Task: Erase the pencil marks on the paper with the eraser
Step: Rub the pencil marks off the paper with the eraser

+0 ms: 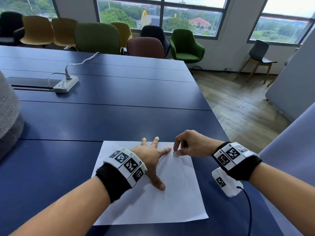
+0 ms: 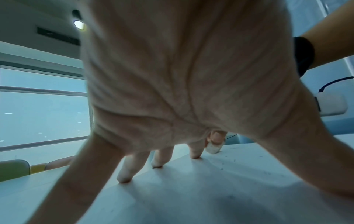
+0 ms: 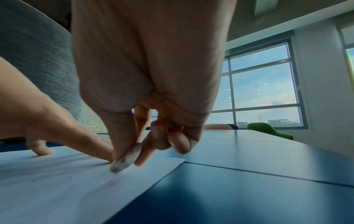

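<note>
A small, grey-smudged white eraser point(image 1: 175, 153), pinched between the thumb and forefinger of the right hand point(image 1: 190, 144), meets the white sheet of paper point(image 1: 170, 205) near its far right corner; the remaining fingers of this hand are curled under the palm. Faint pencil marks point(image 1: 179, 172) and dark eraser crumbs point(image 1: 167, 195) lie scattered across the sheet. The left hand point(image 1: 151, 159) is spread wide, fingertips and thumb pressed onto the paper, its forefinger tip just beside the eraser. The paper lies on a dark blue table point(image 1: 109, 120) near its right edge. Farther back on the left stands a white power strip point(image 1: 66, 83) with one plug inserted; upholstered chairs point(image 1: 185, 45) line the far side beneath the windows point(image 1: 162, 12).
</note>
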Action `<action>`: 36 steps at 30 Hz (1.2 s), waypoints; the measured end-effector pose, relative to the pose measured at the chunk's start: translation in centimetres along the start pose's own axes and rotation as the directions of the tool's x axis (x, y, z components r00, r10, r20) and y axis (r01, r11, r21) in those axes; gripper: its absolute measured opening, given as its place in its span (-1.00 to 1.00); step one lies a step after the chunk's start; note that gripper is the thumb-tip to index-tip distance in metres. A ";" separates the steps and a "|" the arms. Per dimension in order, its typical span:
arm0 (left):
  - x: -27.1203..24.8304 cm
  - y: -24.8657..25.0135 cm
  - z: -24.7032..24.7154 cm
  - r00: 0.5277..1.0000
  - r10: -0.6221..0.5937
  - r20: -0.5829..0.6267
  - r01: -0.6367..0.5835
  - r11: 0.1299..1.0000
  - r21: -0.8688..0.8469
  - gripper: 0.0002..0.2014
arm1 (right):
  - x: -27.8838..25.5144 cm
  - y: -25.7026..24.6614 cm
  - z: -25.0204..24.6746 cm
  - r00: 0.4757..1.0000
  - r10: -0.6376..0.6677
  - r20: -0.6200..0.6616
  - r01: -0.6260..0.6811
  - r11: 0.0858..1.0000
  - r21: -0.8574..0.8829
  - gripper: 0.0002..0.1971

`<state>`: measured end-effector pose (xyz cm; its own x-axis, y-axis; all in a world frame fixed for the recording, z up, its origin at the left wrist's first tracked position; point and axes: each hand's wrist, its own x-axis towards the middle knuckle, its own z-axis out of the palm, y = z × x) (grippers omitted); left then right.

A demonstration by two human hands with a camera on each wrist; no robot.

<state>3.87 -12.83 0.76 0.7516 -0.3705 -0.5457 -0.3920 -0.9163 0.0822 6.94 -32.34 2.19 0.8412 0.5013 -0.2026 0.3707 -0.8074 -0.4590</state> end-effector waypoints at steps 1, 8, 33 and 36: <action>0.0 0.0 0.0 1.000 0.001 -0.001 -0.001 1.000 0.001 0.33 | 0.2 0.1 0.0 0.999 0.007 -0.031 -0.007 1.000 0.006 -0.90; 0.0 0.0 0.0 1.000 0.004 0.010 -0.004 1.000 0.000 0.34 | -0.3 -0.4 0.2 0.996 -0.016 0.088 0.015 1.000 0.006 -0.94; 0.0 0.1 0.0 1.000 -0.012 0.015 0.012 1.000 -0.008 0.36 | -1.5 1.0 0.1 0.998 0.050 0.039 -0.053 0.996 0.076 -0.88; -0.1 0.1 0.0 1.000 -0.013 0.018 0.013 1.000 -0.005 0.35 | -1.8 0.0 -0.1 0.988 0.019 0.152 -0.027 0.999 0.045 -0.89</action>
<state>3.75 -12.91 0.87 0.7469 -0.3554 -0.5620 -0.3795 -0.9218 0.0786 5.54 -33.30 2.64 0.7784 0.5271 -0.3409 0.3300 -0.8056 -0.4921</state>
